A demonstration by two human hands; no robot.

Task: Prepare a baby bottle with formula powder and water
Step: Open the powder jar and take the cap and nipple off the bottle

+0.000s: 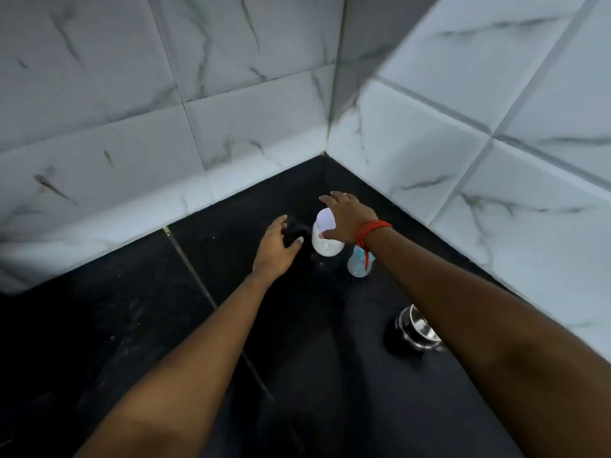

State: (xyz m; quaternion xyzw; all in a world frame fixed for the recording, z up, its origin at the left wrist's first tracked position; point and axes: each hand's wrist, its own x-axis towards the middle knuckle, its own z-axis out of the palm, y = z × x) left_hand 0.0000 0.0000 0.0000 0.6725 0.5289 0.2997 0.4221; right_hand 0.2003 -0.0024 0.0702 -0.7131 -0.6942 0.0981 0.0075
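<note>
**Right hand over white container, both hands empty**

White container (pixel 327 247) stands upright near the counter's (pixel 165 325) back corner — long axis vertical, right under the right hand (pixel 348 218). Its fingers (pixel 325 200) are spread wide, gripping nothing yet. Left hand (pixel 276 247) is relaxed and empty, just left of the container. Baby bottle (pixel 357 267) sits just beside it, below the right wrist. No label or brand readable.

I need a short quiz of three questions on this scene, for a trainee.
1. True or false: the left hand holds the bottle.
2. On which wrist is the red thread? A) left B) right
3. Fill in: the right hand is over the white ___.
Key: 1 false; 2 B; 3 jar.
</note>
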